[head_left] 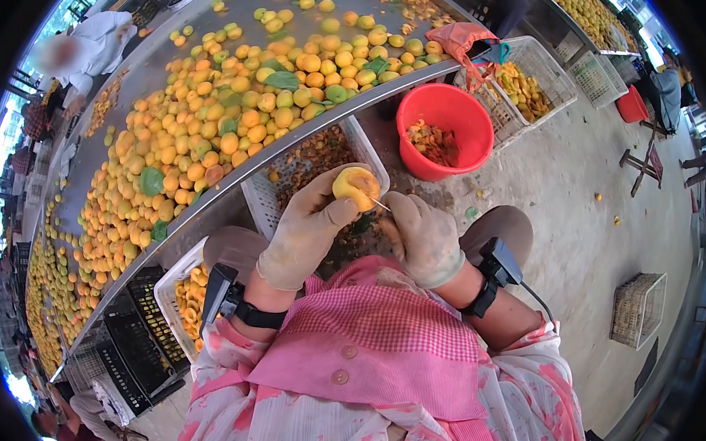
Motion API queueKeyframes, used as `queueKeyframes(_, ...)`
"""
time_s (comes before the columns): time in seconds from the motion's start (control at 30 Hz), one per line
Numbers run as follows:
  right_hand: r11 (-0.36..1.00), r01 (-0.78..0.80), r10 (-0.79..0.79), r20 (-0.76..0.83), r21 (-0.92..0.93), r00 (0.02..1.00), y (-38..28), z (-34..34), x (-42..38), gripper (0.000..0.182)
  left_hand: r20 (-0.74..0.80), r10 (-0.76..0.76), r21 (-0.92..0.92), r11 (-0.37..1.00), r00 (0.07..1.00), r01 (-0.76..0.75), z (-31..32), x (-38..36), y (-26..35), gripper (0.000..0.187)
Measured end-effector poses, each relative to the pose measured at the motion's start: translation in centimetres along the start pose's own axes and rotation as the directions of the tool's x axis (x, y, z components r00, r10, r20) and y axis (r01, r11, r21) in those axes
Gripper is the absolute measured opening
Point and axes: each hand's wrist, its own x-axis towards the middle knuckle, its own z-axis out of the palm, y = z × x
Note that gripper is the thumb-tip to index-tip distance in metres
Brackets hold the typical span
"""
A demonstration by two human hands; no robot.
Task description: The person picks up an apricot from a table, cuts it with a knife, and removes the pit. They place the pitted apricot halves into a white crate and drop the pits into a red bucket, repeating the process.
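Note:
My left hand point(309, 227), in a pale glove, grips a yellow apricot point(357, 188) between thumb and fingers. An orange-brown patch shows on the fruit's upper side. My right hand point(424, 237), gloved too, is closed around a small knife whose thin metal blade point(379, 204) meets the lower right of the apricot. The knife's handle is hidden in the fist. Beneath my hands stands a white crate point(373, 151) with brown scraps in it. A pink apron point(374, 323) covers my lap.
A metal table point(238, 164) heaped with apricots point(204, 124) and some leaves runs along the front. Right of my hands stands a red bucket point(477, 146) with scraps. Crates of cut fruit point(519, 88) and a stool point(644, 164) are nearby. Other people sit around the table.

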Motion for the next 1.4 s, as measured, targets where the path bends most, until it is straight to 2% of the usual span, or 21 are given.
queueKeyframes(0.1, 0.998, -0.064, 0.064, -0.001, -0.011, 0.998, 1.0, 0.4, -0.5, 0.026, -0.053, -0.079, -0.005, 0.997, 0.995, 0.079, 0.9, 0.6, -0.6, 0.049)
queueKeyframes(0.17, 0.989, -0.119, 0.120, 0.013, -0.084, 0.993, 1.9, 0.2, -0.4, 0.025, -0.058, -0.039, 0.217, 0.975, 0.998, 0.050, 2.0, 1.5, -0.1, 0.043)
queueKeyframes(0.2, 0.987, -0.119, 0.117, -0.021, -0.107, 0.993, 2.6, 0.0, -0.1, 0.025, -0.041, -0.020, 0.257, 0.966, 0.999, 0.030, 2.4, 2.1, 0.1, 0.041)
queueKeyframes(0.3, 0.983, -0.095, 0.076, -0.125, -0.159, 0.989, 4.2, -0.4, 0.2, 0.019, -0.006, -0.016, 0.255, 0.967, 1.000, 0.017, 3.6, 4.4, 0.2, 0.040)
queueKeyframes(0.37, 0.976, -0.108, 0.081, -0.144, -0.190, 0.986, 5.4, -1.5, 0.7, 0.020, -0.050, -0.124, 0.173, 0.976, 0.991, 0.131, 4.6, 6.0, 0.4, 0.037)
queueKeyframes(0.53, 0.958, -0.144, 0.099, -0.183, -0.249, 0.978, 10.3, -2.8, 1.7, 0.018, -0.044, -0.197, 0.187, 0.961, 0.979, 0.202, 6.4, 11.4, -1.1, 0.031)
queueKeyframes(0.6, 0.925, -0.230, 0.192, -0.151, -0.301, 0.970, 12.5, -2.5, 2.2, 0.016, -0.107, -0.115, 0.197, 0.971, 0.988, 0.134, 7.0, 13.6, -2.4, 0.029)
queueKeyframes(0.67, 0.921, -0.259, 0.229, -0.136, -0.290, 0.964, 14.1, -2.6, 2.3, 0.015, -0.083, -0.167, 0.196, 0.964, 0.982, 0.180, 6.6, 15.4, -3.8, 0.032)
queueKeyframes(0.73, 0.926, -0.283, 0.249, -0.160, -0.248, 0.955, 15.7, -2.5, 2.5, 0.028, -0.056, -0.101, 0.260, 0.959, 0.993, 0.112, 7.1, 16.7, -4.5, 0.034)
queueKeyframes(0.77, 0.927, -0.279, 0.248, -0.150, -0.249, 0.957, 16.3, -2.5, 2.7, 0.028, -0.045, -0.096, 0.188, 0.977, 0.994, 0.102, 7.2, 17.2, -5.0, 0.037)
queueKeyframes(0.87, 0.921, -0.250, 0.211, -0.157, -0.298, 0.965, 17.9, -2.3, 3.0, 0.018, -0.054, -0.105, 0.230, 0.966, 0.993, 0.115, 7.3, 18.3, -6.0, 0.039)
queueKeyframes(0.93, 0.917, -0.261, 0.234, -0.120, -0.302, 0.965, 19.4, -1.9, 3.0, 0.021, -0.072, -0.125, 0.213, 0.967, 0.990, 0.138, 7.4, 19.1, -7.2, 0.040)
queueKeyframes(1.0, 0.913, -0.268, 0.253, -0.088, -0.309, 0.963, 20.9, -1.2, 3.3, 0.025, -0.149, -0.142, 0.086, 0.984, 0.979, 0.156, 7.2, 20.1, -9.1, 0.033)
queueKeyframes(1.03, 0.905, -0.277, 0.268, -0.072, -0.324, 0.961, 21.7, -0.5, 3.5, 0.022, -0.153, -0.150, 0.083, 0.983, 0.977, 0.164, 6.9, 20.6, -10.1, 0.033)
queueKeyframes(1.1, 0.894, -0.287, 0.286, -0.054, -0.343, 0.957, 23.2, 0.2, 4.1, 0.020, -0.207, -0.168, -0.042, 0.986, 0.964, 0.163, 6.7, 21.9, -11.7, 0.032)
queueKeyframes(1.23, 0.862, -0.246, 0.260, -0.029, -0.444, 0.965, 25.2, 1.0, 4.2, 0.016, -0.267, -0.184, -0.058, 0.983, 0.946, 0.175, 6.5, 22.8, -13.3, 0.026)
queueKeyframes(1.33, 0.862, -0.196, 0.210, -0.023, -0.468, 0.977, 26.5, 1.1, 3.9, 0.015, -0.260, -0.268, -0.157, 0.960, 0.928, 0.233, 5.9, 22.9, -13.8, 0.027)
queueKeyframes(1.4, 0.868, -0.184, 0.195, -0.023, -0.462, 0.980, 28.1, 1.1, 3.5, 0.015, -0.083, -0.332, -0.294, 0.909, 0.940, 0.295, 4.8, 23.0, -14.7, 0.031)
